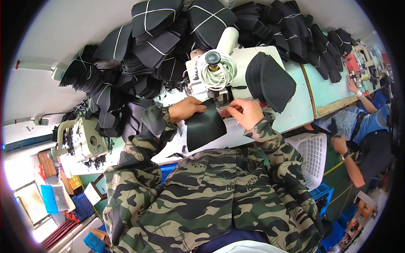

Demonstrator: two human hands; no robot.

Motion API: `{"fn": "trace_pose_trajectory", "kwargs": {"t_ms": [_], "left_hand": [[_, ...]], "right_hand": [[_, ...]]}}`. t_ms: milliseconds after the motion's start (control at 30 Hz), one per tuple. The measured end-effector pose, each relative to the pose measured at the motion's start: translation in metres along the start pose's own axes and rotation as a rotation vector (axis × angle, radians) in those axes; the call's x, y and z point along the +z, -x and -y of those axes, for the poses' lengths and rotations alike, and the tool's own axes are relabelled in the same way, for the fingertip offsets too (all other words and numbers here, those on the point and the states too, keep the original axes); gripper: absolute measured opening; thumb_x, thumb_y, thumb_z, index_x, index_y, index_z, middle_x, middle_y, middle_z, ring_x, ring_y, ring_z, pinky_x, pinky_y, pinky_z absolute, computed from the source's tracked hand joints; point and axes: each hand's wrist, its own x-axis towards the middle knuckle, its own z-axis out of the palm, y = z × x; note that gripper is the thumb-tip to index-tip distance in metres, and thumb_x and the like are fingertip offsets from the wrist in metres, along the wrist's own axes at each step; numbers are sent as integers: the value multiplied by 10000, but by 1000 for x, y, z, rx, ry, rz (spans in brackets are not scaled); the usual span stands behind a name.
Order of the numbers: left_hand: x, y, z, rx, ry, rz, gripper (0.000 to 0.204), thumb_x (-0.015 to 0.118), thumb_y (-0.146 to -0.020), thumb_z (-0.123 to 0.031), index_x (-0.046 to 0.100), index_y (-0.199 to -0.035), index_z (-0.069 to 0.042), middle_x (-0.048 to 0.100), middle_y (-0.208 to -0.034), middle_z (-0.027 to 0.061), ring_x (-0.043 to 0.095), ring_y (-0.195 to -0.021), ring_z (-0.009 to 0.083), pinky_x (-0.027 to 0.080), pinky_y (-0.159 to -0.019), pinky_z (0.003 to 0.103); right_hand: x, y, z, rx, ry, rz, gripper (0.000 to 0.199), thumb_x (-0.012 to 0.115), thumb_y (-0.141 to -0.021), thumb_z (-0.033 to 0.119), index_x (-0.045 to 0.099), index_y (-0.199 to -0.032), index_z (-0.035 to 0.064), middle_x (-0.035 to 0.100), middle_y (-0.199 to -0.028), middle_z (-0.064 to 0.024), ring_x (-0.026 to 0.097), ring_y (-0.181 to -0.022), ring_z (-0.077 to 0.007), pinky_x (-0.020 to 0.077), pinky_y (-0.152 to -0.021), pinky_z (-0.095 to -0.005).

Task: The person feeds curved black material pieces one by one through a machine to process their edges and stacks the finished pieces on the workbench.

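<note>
A smooth black sheet piece (205,127) with curved edges hangs at the front of a white sewing machine (259,54). My left hand (185,109) grips its upper left corner, thumb on top. Just right of the sheet, my right hand (249,113) has thumb and forefinger pinched together close to the machine's working end. Whatever lies in that pinch is too small to make out. A coil of white cord (218,71) sits on the machine head. To the right, a fanned stack of black pieces (271,82) rests on the machine bed and table.
Tied bundles of black pieces (156,17) are heaped along the back and left. Another machine (86,137) stands at the left. A white basket (311,158) is beside my right arm. On the right, other people work, one reaching out a hand (338,144).
</note>
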Motion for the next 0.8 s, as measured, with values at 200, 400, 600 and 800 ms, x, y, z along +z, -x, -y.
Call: {"fn": "trace_pose_trajectory", "kwargs": {"t_ms": [200, 400, 600, 800], "left_hand": [[13, -15, -5, 185, 179, -22, 215, 521, -889, -132, 621, -959, 45, 633, -794, 28, 571, -631, 80, 470, -572, 229], [8, -7, -18, 56, 207, 56, 211, 478, -913, -144, 586, -934, 35, 624, -716, 68, 578, -473, 129, 488, -424, 249], [0, -12, -17, 58, 179, 96, 230, 418, -938, -158, 549, -848, 9, 594, -582, 75, 583, -421, 160, 474, -367, 254], [34, 27, -26, 144, 115, 103, 307, 393, -957, -263, 529, -947, 12, 598, -664, 86, 632, -505, 184, 439, -370, 219]], "right_hand": [[-10, -20, 6, -288, 477, 51, 346, 698, -697, 245, 600, -973, 60, 587, -915, -99, 547, -893, -274, 460, -731, -380], [-6, -17, 3, -202, 469, 14, 213, 659, -717, 190, 609, -872, 54, 606, -793, -115, 593, -783, -320, 475, -690, -432], [-16, 29, 4, -171, 258, -147, 145, 634, -746, 138, 589, -864, 68, 574, -759, -116, 574, -711, -341, 447, -610, -435], [0, 64, 27, -217, 256, -234, 142, 657, -736, 128, 590, -849, 76, 556, -723, -86, 569, -649, -305, 442, -557, -406]]}}
